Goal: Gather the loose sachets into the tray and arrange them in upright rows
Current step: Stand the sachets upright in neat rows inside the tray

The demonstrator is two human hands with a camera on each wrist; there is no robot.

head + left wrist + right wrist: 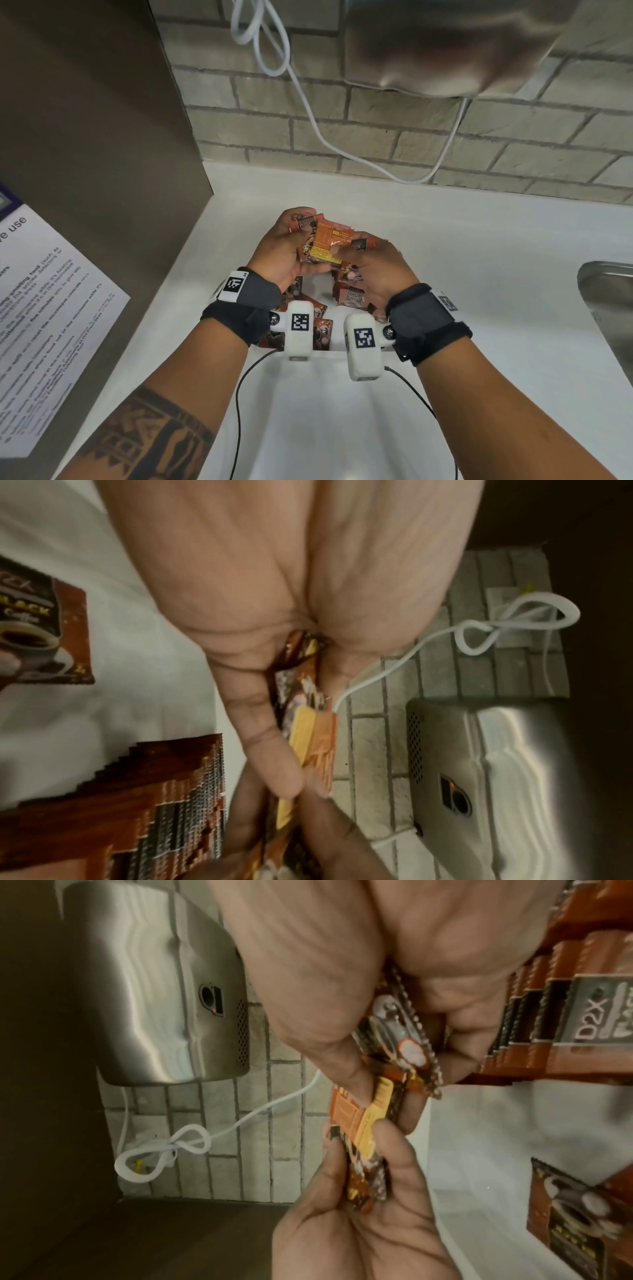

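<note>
Both hands hold one small stack of brown and orange coffee sachets (pixel 324 242) upright above the white tray (pixel 329 350). My left hand (pixel 298 236) grips the stack's left side, thumb in front. From the right, my right hand (pixel 346 251) pinches it. The left wrist view has the left hand (pixel 301 753) clamped on the stack's edge (pixel 316 739). In the right wrist view the right hand (pixel 383 1096) pinches the sachets (pixel 397 1053), and the left hand (pixel 363 1199) holds them from below. Several loose sachets (pixel 350 295) lie in the tray under the hands.
A steel appliance with a printed notice (pixel 51 308) stands close on the left. On the brick wall behind hang a metal hand dryer (pixel 445 44) and a looped white cable (pixel 308 113). A steel sink edge (pixel 606 294) shows at the right of the white counter (pixel 479 257).
</note>
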